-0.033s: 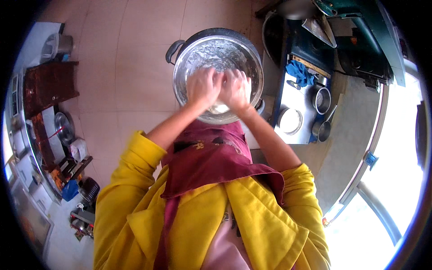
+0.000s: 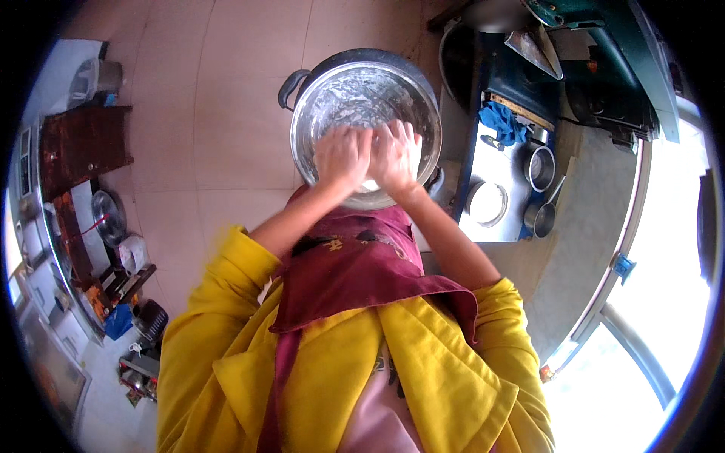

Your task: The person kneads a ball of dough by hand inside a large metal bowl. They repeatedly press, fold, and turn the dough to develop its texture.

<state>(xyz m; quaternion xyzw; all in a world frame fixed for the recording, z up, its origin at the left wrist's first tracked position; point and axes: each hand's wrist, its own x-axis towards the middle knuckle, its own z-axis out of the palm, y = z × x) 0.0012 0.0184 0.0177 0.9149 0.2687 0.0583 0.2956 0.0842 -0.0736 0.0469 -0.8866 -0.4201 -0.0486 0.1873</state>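
Head: each grip [image 2: 343,155] [image 2: 394,155] inside bowl rim [image 2: 297,132]

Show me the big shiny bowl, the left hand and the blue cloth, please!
Shiny bowl [image 2: 359,94]: head view, on its smeared inner wall.
Left hand [image 2: 343,156]: head view, on the back of the hand.
Blue cloth [image 2: 501,122]: head view, on its crumpled middle.

Head-worn fisheye — wide, close, looking down
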